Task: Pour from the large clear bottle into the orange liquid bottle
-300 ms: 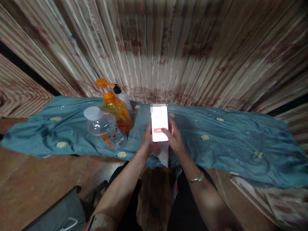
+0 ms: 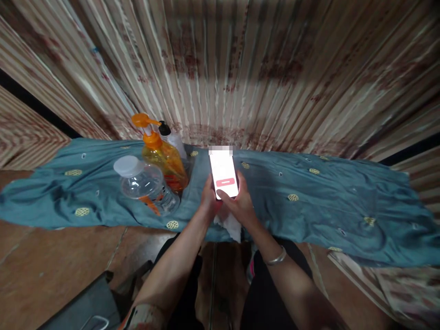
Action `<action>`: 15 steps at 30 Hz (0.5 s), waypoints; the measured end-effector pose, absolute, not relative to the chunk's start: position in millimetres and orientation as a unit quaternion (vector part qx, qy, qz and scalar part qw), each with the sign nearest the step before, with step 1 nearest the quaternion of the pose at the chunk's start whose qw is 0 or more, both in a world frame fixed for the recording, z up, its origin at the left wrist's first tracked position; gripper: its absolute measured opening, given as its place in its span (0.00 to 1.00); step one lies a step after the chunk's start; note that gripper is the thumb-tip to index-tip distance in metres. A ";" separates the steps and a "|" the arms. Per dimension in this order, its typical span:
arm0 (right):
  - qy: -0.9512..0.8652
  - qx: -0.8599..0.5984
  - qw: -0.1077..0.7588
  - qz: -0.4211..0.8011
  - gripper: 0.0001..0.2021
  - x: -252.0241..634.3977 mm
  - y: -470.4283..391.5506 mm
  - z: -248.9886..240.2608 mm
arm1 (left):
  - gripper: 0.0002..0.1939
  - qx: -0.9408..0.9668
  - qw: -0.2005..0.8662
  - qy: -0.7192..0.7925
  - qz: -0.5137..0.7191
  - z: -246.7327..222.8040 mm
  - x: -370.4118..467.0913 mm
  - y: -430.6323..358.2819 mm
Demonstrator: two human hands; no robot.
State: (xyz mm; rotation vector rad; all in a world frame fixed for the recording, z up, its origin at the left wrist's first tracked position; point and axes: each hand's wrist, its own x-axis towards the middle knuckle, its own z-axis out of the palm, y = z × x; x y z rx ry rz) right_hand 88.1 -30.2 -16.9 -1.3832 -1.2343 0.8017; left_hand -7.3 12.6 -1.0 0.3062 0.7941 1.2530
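A smartphone with a bright white screen and a red button is held upright between my two hands. My left hand grips its left edge and lower corner. Wrapped about the right edge is my right hand, its thumb lying over the bottom of the screen. A white tissue or cloth shows just below the phone, partly hidden by my hands; whether either hand touches it I cannot tell.
A blue-green patterned cloth covers the bench. On its left stand a clear plastic bottle with a white lid, an orange pump bottle and a white bottle with a black top. A striped curtain hangs behind.
The phone has shifted slightly left and tilted. My right thumb has moved from the red button down to the screen's lower left. The view has shifted a little.
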 end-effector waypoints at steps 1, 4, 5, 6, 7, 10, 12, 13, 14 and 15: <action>-0.528 -0.581 0.525 0.329 0.51 87.3 -30.9 -17.3 | 0.21 0.138 0.728 0.360 0.567 -0.4 -7.1 13.5; -0.547 -0.588 0.511 0.307 0.52 86.4 -31.6 -17.8 | 0.22 0.130 0.731 0.361 0.564 1.2 -5.9 16.1; -0.551 -0.589 0.508 0.302 0.53 86.6 -31.3 -18.1 | 0.21 0.129 0.732 0.360 0.564 1.6 -5.4 16.8; -0.555 -0.590 0.505 0.299 0.53 87.0 -30.8 -18.6 | 0.19 0.129 0.733 0.359 0.563 1.9 -5.0 17.3; -0.558 -0.590 0.503 0.296 0.53 87.5 -30.2 -19.4 | 0.18 0.130 0.734 0.357 0.563 2.3 -4.6 17.7; -0.563 -0.595 0.498 0.285 0.53 89.9 -27.5 -23.0 | 0.17 0.134 0.737 0.349 0.563 3.3 -3.9 17.5; -0.566 -0.599 0.496 0.275 0.54 91.8 -26.0 -25.6 | 0.17 0.137 0.740 0.345 0.561 3.9 -3.9 16.4; -0.568 -0.600 0.494 0.271 0.54 92.8 -25.4 -26.6 | 0.18 0.140 0.742 0.343 0.558 3.9 -4.0 15.7; -0.571 -0.601 0.492 0.267 0.55 93.8 -24.9 -27.4 | 0.18 0.142 0.745 0.342 0.555 3.8 -4.0 15.0; -0.574 -0.602 0.489 0.263 0.55 94.9 -24.7 -27.9 | 0.19 0.144 0.748 0.341 0.550 3.5 -4.0 14.2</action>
